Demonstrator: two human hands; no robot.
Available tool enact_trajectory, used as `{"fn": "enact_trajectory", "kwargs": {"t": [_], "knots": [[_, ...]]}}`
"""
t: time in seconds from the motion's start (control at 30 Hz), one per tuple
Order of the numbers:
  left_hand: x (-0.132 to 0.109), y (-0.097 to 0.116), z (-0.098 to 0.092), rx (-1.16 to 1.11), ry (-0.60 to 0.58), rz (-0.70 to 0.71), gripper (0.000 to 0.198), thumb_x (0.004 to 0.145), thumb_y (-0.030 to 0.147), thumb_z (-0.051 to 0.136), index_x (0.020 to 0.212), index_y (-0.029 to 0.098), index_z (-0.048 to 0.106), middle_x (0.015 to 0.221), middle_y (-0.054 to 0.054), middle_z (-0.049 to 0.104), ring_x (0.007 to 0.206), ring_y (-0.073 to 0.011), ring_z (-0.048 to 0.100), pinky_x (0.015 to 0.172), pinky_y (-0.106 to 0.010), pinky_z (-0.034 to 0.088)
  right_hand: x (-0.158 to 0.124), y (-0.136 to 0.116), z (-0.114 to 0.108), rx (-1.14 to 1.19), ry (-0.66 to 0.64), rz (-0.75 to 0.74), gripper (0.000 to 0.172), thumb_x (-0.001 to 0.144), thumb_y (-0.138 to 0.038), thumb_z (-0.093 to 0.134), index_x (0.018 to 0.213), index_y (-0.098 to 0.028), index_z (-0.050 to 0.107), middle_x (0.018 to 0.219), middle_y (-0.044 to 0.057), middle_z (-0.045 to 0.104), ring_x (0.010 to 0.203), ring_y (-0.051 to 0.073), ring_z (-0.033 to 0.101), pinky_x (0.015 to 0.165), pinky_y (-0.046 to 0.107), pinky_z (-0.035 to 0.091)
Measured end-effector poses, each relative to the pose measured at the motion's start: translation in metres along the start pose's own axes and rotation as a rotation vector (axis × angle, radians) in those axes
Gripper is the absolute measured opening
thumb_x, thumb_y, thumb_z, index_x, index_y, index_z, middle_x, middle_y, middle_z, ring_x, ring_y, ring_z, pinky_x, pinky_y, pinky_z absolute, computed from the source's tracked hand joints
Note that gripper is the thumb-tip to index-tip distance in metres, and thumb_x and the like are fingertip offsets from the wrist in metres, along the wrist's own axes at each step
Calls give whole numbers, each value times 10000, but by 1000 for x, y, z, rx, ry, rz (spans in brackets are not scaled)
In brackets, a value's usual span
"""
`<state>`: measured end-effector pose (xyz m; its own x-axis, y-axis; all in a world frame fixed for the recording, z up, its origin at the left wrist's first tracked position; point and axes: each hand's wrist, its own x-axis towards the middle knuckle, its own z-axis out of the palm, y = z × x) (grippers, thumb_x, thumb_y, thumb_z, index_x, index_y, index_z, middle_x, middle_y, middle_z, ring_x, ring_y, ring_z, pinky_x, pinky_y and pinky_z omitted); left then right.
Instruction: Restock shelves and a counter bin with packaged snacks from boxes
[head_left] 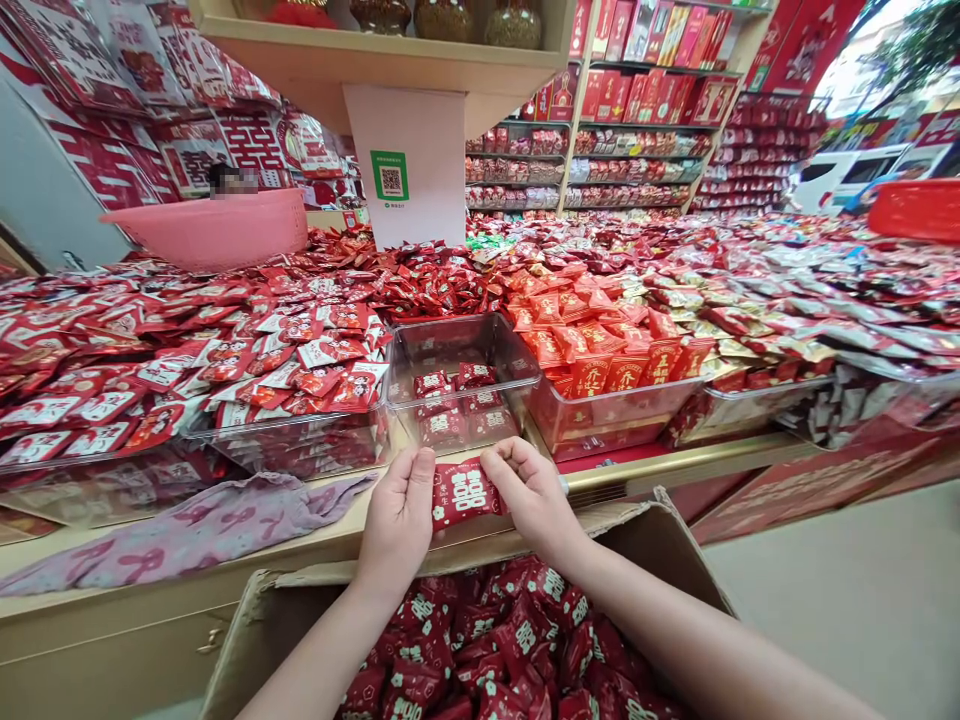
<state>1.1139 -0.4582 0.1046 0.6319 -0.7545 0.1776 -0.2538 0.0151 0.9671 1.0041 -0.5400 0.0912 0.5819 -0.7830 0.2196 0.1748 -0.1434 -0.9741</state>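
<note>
A small red candy packet (469,492) with a white double-happiness print is stretched between my two hands. My left hand (399,515) pinches its left end, and my right hand (531,495) grips its right end. Below my forearms stands an open cardboard box (247,640) full of loose packets (487,640) with the same print. Just beyond my hands sits a clear plastic bin (465,400), with several such packets (442,425) laid in rows along its front.
Filled bins flank the clear one: red-and-white packets (315,365) left, orange-red packets (600,345) right. A purple patterned cloth (210,525) lies on the counter edge. Behind are a pink basket (217,230), a sign with a QR code (405,150) and stocked shelves (637,125). An overhead shelf (390,50) juts out.
</note>
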Motion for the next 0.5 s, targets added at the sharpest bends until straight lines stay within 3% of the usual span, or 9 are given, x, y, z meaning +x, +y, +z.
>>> {"fn": "enact_trajectory", "kwargs": {"t": [0.17, 0.5], "knots": [[1, 0, 1, -12, 72, -105, 345, 754, 551, 424, 675, 218, 463, 458, 69, 353, 337, -84, 371, 268, -171, 327, 1, 4, -1, -11, 21, -36, 284, 793, -407, 475, 653, -165, 424, 569, -44, 389, 521, 67, 342, 486, 195, 295], [1, -4, 0, -107, 71, -116, 352, 747, 551, 447, 644, 216, 470, 453, 61, 372, 350, -67, 356, 260, -147, 324, 0, 0, -3, 88, -15, 15, 286, 795, -399, 481, 639, -161, 463, 499, -42, 447, 475, 71, 414, 490, 206, 331]]}}
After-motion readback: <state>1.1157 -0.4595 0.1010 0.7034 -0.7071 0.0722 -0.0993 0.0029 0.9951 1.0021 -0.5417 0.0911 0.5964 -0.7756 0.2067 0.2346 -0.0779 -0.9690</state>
